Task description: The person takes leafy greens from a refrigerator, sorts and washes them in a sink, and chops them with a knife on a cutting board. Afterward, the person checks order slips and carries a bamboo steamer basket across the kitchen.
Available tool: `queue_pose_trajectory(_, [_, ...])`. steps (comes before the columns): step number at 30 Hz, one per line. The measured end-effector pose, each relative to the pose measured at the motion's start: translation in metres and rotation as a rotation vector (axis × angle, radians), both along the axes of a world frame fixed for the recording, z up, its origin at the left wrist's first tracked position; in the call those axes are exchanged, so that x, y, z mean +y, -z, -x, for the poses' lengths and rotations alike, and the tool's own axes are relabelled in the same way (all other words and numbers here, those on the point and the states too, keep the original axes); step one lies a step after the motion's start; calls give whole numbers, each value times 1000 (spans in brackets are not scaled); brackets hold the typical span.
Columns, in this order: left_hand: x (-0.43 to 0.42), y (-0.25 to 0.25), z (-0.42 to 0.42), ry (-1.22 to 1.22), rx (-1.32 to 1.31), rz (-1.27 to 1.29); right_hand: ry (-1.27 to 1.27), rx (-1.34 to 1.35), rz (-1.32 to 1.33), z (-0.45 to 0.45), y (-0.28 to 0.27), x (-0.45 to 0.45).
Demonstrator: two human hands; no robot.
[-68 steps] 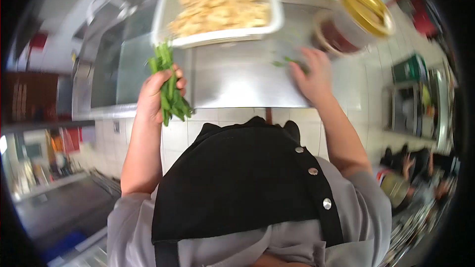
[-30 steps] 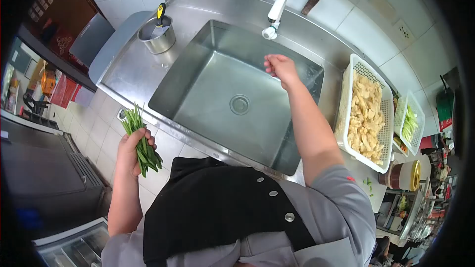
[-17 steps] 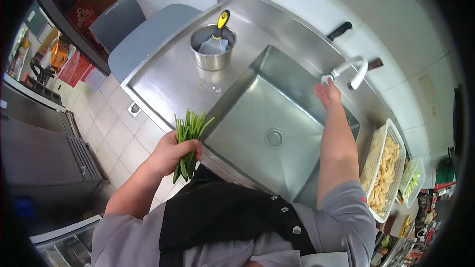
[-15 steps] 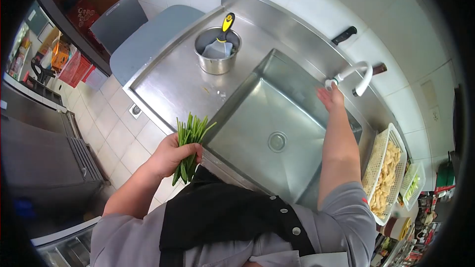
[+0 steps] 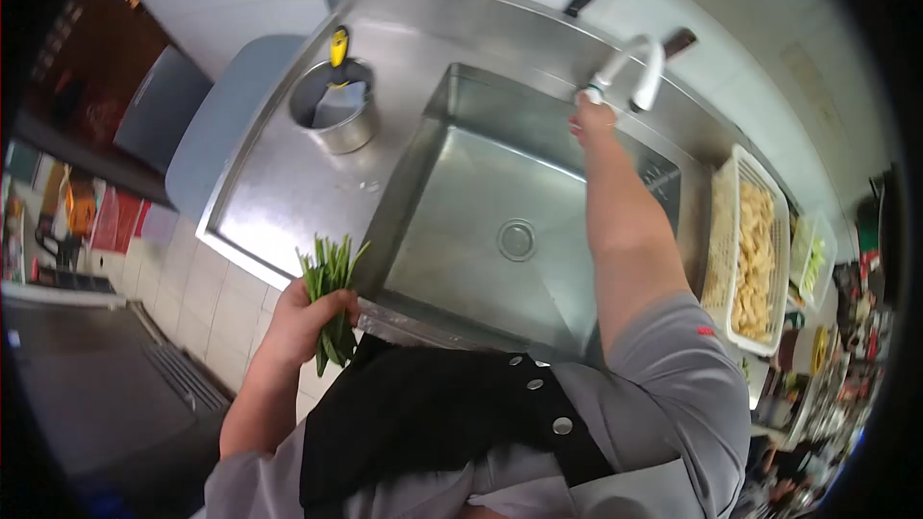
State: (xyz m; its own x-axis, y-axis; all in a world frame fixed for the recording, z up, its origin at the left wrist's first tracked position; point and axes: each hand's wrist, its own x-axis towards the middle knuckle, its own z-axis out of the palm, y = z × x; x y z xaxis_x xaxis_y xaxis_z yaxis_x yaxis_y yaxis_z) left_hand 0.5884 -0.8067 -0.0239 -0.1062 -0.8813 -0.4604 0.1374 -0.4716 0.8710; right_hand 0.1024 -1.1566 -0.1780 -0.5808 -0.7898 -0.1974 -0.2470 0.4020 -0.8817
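Observation:
My left hand (image 5: 317, 315) is closed around a bunch of green leafy stalks (image 5: 332, 269), cut ends up and leaves hanging below, beside the near left edge of the steel sink (image 5: 461, 231). Across the sink, my right arm is stretched out and my right hand (image 5: 593, 119) is closed on the base of the white faucet (image 5: 652, 72). Its fingers are partly hidden and slightly blurred. The curved spout rises to the right of that hand. No water shows coming from it, and the sink's drain is visible.
A steel pot (image 5: 341, 125) with a yellow-and-black-handled scraper (image 5: 339, 58) stands left of the sink. On the right are a white basket of pale food pieces (image 5: 755, 259) and a smaller basket with green pieces (image 5: 815, 264). Two handled tools stick up behind the backsplash.
The view has turned from the counter with the baskets to the sink. My right hand has reached across to the faucet base and closed there. My left hand has kept its hold on the stalks.

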Motion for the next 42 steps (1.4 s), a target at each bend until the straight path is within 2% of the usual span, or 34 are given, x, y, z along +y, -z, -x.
queue_pose_trajectory(3, [9, 3, 7, -15, 24, 42, 69, 310, 26, 9, 29, -19])
queue_pose_trajectory(5, [14, 2, 6, 21, 13, 40, 63, 365, -11, -5, 13, -7])
queue_pose_trajectory(7, [21, 3, 7, -26, 17, 5, 29, 412, -40, -28, -36, 27])
queue_pose_trajectory(10, [28, 9, 9, -59, 31, 35, 43, 420, -49, -30, -42, 30])
queue_pose_trajectory(13, [24, 7, 16, -65, 39, 26, 21, -134, -9, -37, -54, 54])
queue_pose_trajectory(16, [-17, 8, 38, 7, 18, 38, -244, -381, -132, -16, -54, 79])
queue_pose_trajectory(18, [-60, 11, 69, 105, -54, 78, -430, -485, -114, -14, -73, 107])
queue_pose_trajectory(19, [-85, 18, 85, 199, 12, 110, -529, -541, -107, -20, -86, 121])
queue_pose_trajectory(22, [-158, 39, 156, 271, 86, 128, -726, -532, -85, -34, -119, 148])
queue_pose_trajectory(25, [-201, 46, 228, 348, 222, 194, -693, -598, -39, -43, -142, 171])
queue_pose_trajectory(26, [-212, 49, 248, 385, 243, 200, -668, -538, -8, -42, -140, 173])
queue_pose_trajectory(30, [-218, 44, 301, 469, 306, 124, -348, -438, 245, -12, -125, 171])
queue_pose_trajectory(33, [-218, 47, 317, 528, 298, 120, -276, -420, 104, 2, -135, 182])
queue_pose_trajectory(37, [-225, 57, 330, 570, 266, 124, -346, -443, 155, 11, -130, 184])
queue_pose_trajectory(40, [-232, 61, 329, 441, 363, -5, -345, -515, 168, 17, -119, 173])
queue_pose_trajectory(42, [-233, 62, 326, 454, 330, 42, -381, -512, 172, 15, -114, 168])
